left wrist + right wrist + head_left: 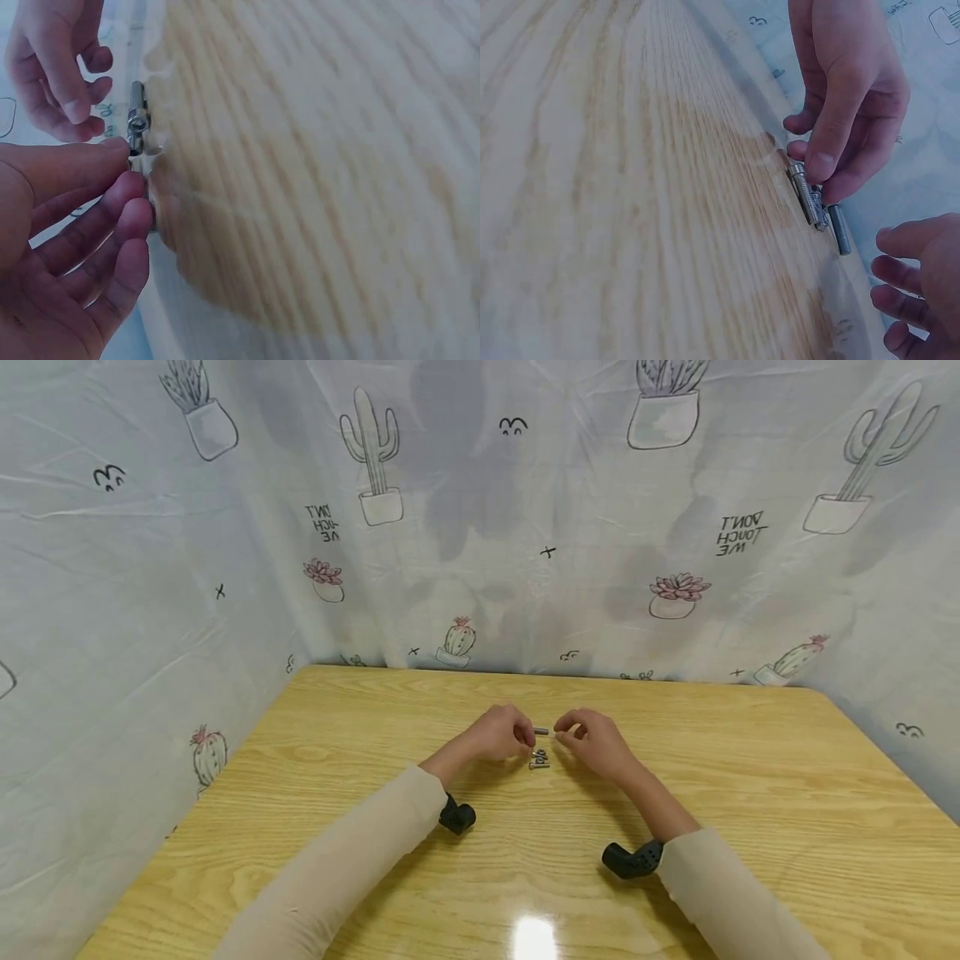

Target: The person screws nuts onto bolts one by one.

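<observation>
A small cluster of metal hardware lies on the wooden table (450,877) between the two hands. A socket head bolt (804,193) lies nearest the person in the head view, with nuts (540,754) just beyond. A grey threaded piece (841,229) lies farther back. My left hand (504,732) is bent down at the left of this hardware, thumb and index fingertips right at the nuts; I cannot tell if they pinch one. At the other side, my right hand (592,739) hovers by the threaded piece, its thumb and loosely bent fingers apart with nothing between them.
Black wrist mounts (633,860) sit below both hands at the sleeve cuffs. A pale cloth (487,527) with cactus drawings hangs behind the table and along its sides. Light glares off the table's front (534,937).
</observation>
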Tool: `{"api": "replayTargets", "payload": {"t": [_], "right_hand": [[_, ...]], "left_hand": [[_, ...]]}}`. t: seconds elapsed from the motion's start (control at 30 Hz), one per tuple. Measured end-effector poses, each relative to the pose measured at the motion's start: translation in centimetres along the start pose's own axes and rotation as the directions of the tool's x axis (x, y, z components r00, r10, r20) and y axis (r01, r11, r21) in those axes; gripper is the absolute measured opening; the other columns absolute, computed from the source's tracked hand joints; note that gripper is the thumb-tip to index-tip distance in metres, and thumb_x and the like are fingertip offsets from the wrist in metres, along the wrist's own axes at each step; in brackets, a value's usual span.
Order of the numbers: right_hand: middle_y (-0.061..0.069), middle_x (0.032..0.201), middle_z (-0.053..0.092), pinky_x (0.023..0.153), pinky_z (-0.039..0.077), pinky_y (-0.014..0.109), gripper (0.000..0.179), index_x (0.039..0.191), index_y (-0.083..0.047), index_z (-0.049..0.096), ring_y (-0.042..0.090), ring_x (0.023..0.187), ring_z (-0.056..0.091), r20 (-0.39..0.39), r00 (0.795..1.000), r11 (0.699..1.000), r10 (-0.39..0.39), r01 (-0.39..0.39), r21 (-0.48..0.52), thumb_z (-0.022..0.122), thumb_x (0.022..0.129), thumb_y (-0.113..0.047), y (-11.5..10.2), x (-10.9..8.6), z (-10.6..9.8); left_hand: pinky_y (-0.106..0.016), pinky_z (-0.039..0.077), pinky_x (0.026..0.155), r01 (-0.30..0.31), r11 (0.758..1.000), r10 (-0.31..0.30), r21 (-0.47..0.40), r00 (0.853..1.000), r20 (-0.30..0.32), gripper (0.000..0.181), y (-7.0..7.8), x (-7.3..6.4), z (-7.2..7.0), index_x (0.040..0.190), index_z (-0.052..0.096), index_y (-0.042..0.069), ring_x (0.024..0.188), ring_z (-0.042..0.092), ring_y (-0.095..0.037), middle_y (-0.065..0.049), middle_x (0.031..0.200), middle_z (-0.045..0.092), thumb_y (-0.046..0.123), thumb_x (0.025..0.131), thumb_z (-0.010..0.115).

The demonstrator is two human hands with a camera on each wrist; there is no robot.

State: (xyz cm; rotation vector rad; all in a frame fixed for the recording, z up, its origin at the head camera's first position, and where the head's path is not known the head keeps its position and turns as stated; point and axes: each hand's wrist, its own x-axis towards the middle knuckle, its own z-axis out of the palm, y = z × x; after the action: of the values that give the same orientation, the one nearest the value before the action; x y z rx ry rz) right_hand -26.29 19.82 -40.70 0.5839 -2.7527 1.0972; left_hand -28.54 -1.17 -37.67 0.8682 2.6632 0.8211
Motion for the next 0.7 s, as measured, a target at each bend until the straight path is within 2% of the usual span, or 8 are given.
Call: {"api": "replayTargets", "payload": {"t": [0.5, 0.6, 0.7], "right_hand": [[0.011, 0.104, 0.07, 0.07, 0.051, 0.031, 0.014, 0.104, -0.005, 0.07, 0.019, 0.083, 0.063, 0.038, 0.998, 0.999, -0.043, 0.042, 0.013, 0.061, 0.095, -0.011, 0.01, -0.68, 0.35], [0.011, 0.104, 0.07, 0.072, 0.052, 0.031, 0.014, 0.104, -0.006, 0.071, 0.019, 0.083, 0.063, 0.052, 0.996, 0.998, -0.066, 0.066, 0.002, 0.063, 0.094, -0.011, -0.06, -0.65, 0.52], [0.01, 0.103, 0.07, 0.072, 0.051, 0.031, 0.015, 0.104, -0.006, 0.072, 0.017, 0.081, 0.062, 0.074, 0.994, 0.996, -0.084, 0.085, -0.007, 0.065, 0.092, -0.011, -0.13, -0.59, 0.68]], "left_hand": [[-0.022, 0.048, 0.069, -0.01, 0.998, 0.01, 0.065, 1.0, 0.01, 0.006, 0.15, -0.09, 0.61, 0.082, 0.073, 0.012, 0.075, 0.059, -0.009, 0.001, 0.083, 0.07, 0.009, 0.087, 0.071], [-0.023, 0.049, 0.071, -0.013, 0.999, 0.012, 0.045, 1.0, 0.015, 0.007, -0.16, -0.36, 0.4, 0.084, 0.071, 0.012, 0.079, 0.059, -0.01, 0.001, 0.086, 0.067, 0.009, 0.089, 0.068], [-0.025, 0.05, 0.073, 0.014, 0.999, -0.014, -0.029, 1.0, -0.001, 0.006, -0.62, -0.88, 0.01, 0.087, 0.069, 0.011, 0.082, 0.06, -0.011, 0.0, 0.089, 0.066, 0.009, 0.091, 0.066]]}}
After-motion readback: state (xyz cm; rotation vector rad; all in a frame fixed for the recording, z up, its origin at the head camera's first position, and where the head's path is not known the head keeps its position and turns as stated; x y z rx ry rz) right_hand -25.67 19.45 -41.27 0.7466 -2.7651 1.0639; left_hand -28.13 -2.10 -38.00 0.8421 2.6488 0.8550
